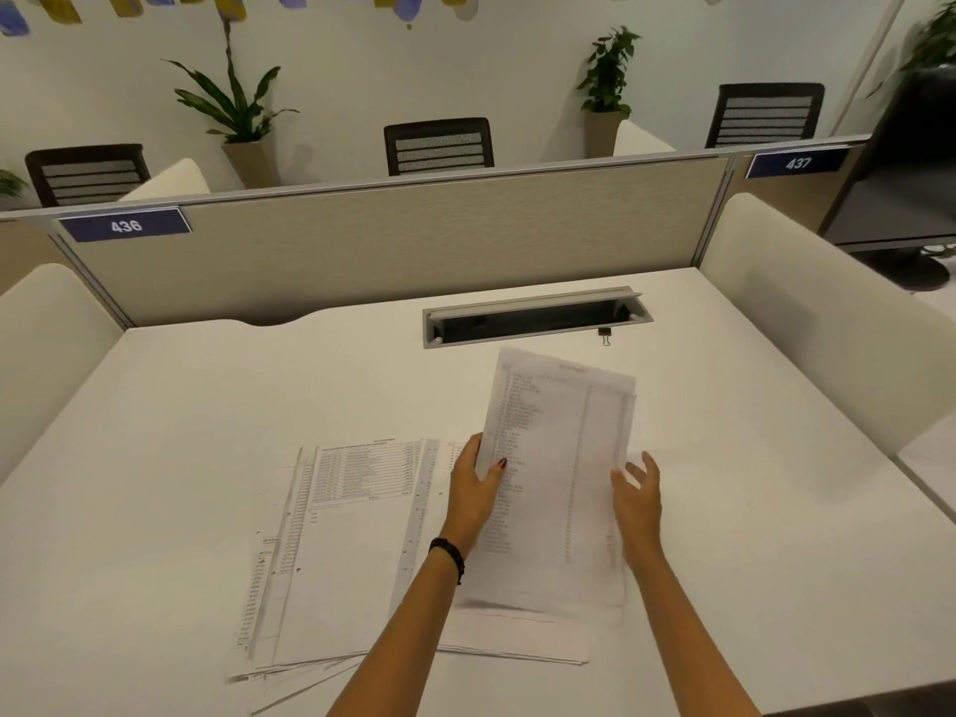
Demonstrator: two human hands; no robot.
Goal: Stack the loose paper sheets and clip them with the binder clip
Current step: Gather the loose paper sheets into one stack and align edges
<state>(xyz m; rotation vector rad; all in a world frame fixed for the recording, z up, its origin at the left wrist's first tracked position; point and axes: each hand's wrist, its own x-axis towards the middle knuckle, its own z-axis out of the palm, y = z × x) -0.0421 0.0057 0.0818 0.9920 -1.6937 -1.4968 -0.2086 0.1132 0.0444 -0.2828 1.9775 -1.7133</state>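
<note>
A printed sheet or thin bundle of paper is lifted off the desk, blurred by motion. My left hand grips its left edge with the thumb on top. My right hand is beside its right edge with fingers spread; I cannot tell whether it touches the paper. Several more printed sheets lie fanned out and askew on the white desk, to the left of and under the lifted paper. A small black binder clip rests farther back, just right of the cable slot.
An open grey cable slot is set into the desk's far side, before a beige divider panel. White side screens flank the desk. A dark monitor stands at the far right.
</note>
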